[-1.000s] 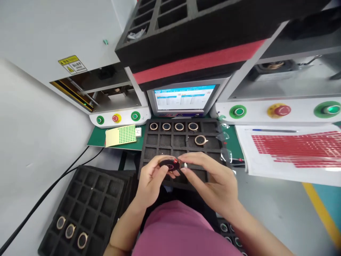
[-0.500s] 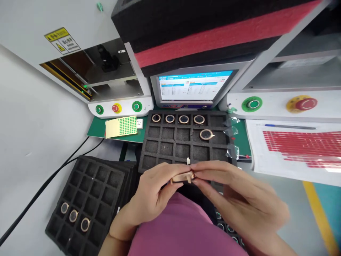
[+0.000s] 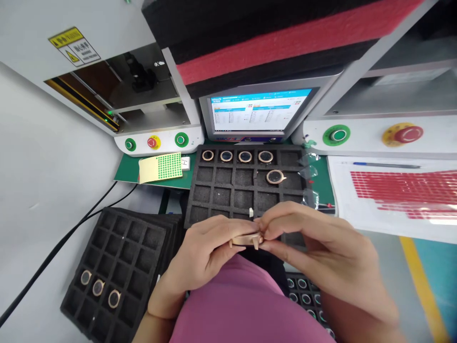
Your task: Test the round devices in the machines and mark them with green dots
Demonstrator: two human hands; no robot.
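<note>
Both hands hold one rose-gold watch case (image 3: 245, 239) edge-on, just above my pink-clad lap. My left hand (image 3: 203, 252) grips its left side with fingers curled round it. My right hand (image 3: 314, 243) pinches its right side with fingertips pressed together. Behind the hands lies a black foam tray (image 3: 228, 190) whose far row holds several round watch cases (image 3: 236, 156), with one more case (image 3: 275, 177) in the second row. A small white bit (image 3: 251, 213) sits on the tray near my fingers.
A second black foam tray (image 3: 117, 257) at lower left holds three cases (image 3: 99, 288). Another tray with cases (image 3: 307, 297) shows by my right forearm. A monitor (image 3: 255, 114), machines with green and red buttons (image 3: 153, 142), a yellow sheet of green dots (image 3: 160, 167) and a sheet of red stickers (image 3: 400, 188) stand around.
A second ago the case lay face-up between my fingers over the tray. It is now turned edge-on and held lower, nearer my body. The view has tilted down slightly.
</note>
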